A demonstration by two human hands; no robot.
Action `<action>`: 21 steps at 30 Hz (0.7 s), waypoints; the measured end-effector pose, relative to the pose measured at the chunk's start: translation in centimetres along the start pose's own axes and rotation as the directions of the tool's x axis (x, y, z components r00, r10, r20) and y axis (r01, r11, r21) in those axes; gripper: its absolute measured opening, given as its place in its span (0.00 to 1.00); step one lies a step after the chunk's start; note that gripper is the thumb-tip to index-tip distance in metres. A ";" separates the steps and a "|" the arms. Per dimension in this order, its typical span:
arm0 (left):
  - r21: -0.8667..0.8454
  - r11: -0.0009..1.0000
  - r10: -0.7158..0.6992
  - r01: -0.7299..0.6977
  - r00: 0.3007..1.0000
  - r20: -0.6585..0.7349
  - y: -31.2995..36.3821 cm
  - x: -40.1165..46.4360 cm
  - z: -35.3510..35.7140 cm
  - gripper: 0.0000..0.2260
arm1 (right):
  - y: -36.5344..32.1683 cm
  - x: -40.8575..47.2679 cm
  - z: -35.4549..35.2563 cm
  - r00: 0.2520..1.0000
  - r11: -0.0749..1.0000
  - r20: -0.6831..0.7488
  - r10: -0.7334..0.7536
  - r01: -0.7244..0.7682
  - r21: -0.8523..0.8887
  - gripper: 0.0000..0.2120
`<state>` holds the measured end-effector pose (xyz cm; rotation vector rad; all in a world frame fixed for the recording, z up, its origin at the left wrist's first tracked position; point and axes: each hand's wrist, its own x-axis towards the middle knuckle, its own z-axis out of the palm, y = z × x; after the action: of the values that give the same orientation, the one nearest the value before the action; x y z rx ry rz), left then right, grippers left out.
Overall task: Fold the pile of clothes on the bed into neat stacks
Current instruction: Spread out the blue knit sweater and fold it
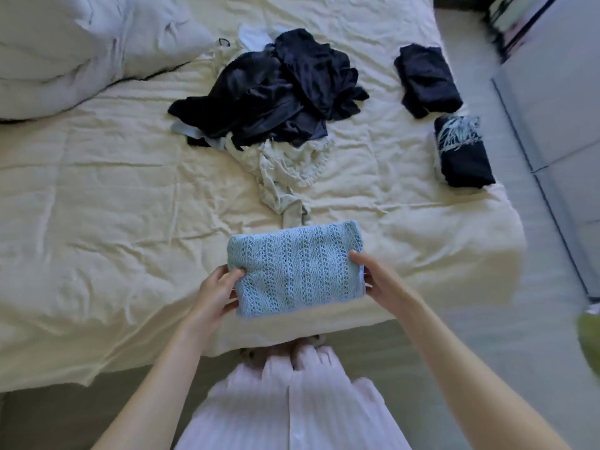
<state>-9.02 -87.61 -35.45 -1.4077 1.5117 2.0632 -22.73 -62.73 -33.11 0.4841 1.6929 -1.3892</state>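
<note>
The left hand (217, 291) and right hand (373, 277) each pinch one end of a folded light blue knit top (293, 269), at the near edge of the bed (97, 206). Just beyond it lies a crumpled pale garment (285, 172), trailing from the unfolded pile of dark clothes (269, 92). Two folded dark stacks (427, 81) (462, 151) sit well apart near the right edge, a rumpled duvet (81, 43) far left.

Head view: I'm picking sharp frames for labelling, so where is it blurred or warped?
Head view: blue knit top and both hands sharp; right edge smeared, green object a blur; bed edges bow from the wide-angle lens; soft, even light.
</note>
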 end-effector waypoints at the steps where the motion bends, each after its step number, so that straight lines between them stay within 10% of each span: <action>1: 0.024 1.000 0.002 -0.003 1.000 0.022 0.4 -0.2 1.3 0.04 | 0.3 -0.7 -1.3 1.000 1.000 -0.027 0.000 0.001 0.027 0.09; 14: 0.332 0.929 0.105 -0.161 0.978 0.180 7.8 1.8 22.5 0.14 | -2.2 0.3 -19.5 0.983 0.950 -0.182 0.016 0.042 0.308 0.05; 21: 0.411 0.876 0.219 -0.252 0.968 0.126 15.7 7.6 38.7 0.03 | -11.2 7.2 -31.9 0.982 0.931 -0.187 0.017 0.053 0.361 0.04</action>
<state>-44.77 -65.07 -31.28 -1.0102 2.0292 1.7276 -46.95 -38.16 -32.32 0.8333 1.5881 -1.7278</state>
